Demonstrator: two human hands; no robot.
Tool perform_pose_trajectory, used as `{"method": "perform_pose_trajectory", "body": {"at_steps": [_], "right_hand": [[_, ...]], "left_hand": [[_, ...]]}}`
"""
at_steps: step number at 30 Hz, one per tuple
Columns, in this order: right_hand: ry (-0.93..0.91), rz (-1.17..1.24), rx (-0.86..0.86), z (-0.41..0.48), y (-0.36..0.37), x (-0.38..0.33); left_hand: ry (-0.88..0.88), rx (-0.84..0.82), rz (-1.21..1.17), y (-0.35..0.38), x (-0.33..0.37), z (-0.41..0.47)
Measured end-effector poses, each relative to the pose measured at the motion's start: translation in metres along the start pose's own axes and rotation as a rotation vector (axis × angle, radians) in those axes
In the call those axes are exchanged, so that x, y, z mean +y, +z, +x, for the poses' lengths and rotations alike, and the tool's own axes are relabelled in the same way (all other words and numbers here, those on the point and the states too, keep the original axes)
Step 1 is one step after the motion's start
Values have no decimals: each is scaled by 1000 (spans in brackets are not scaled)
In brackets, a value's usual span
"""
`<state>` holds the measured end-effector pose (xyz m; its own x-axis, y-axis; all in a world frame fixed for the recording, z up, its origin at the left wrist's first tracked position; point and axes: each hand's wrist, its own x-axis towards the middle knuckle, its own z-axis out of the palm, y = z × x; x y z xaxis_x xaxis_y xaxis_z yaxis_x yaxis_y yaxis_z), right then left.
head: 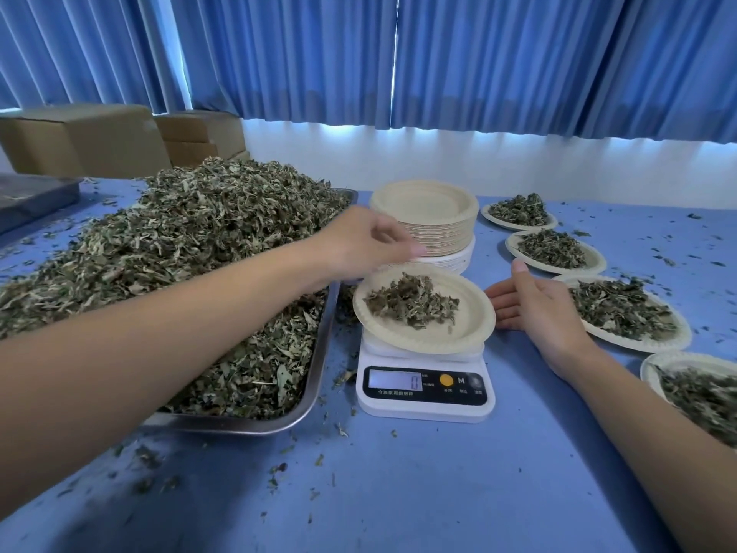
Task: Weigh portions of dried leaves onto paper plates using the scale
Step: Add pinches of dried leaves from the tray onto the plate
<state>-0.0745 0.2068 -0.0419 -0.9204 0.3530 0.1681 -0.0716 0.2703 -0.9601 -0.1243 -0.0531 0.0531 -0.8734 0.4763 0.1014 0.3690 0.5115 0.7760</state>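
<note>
while the left grip (367,245) is hovering open over the tilted plate (458,335) mid-frame and the right grip (534,309) is lying flat beside it, a nudge is likely threatening to spill its leaves (410,303).

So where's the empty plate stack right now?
Head view, centre: the stack of empty plates sits behind the scale, between the heaped tray to the left and filled plates to the right.

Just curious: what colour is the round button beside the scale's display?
Yellow-orange: the button sits on the scale, in its black panel. Head view shows it.
</note>
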Motion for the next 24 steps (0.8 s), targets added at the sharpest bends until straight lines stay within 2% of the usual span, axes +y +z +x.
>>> {"method": "perform_pose_trajectory", "body": {"at_steps": [2,4,6,8,10,13,21,24], "right_hand": [[1,3,1,0,0,0],[3,-3,1,0,0,-1],[3,-14,1,0,0,-1],[4,-18,0,0,0,0],[4,-18,0,0,0,0],[6,-26,4,0,0,-1],[11,-11,3,-1,1,-3],[12,-17,11,-2,0,-3]], "left_hand": [[14,203,69,-15,-10,5],[-1,317,299,-32,-26,9],[-97,245,547,-47,-43,10],[-211,57,678,-53,-55,7],[-255,-74,796,-49,-63,1],[-168,-48,978,-41,-70,-5],[-30,89,936,-41,-53,-9],[-32,-12,878,-37,-53,-11]]}}
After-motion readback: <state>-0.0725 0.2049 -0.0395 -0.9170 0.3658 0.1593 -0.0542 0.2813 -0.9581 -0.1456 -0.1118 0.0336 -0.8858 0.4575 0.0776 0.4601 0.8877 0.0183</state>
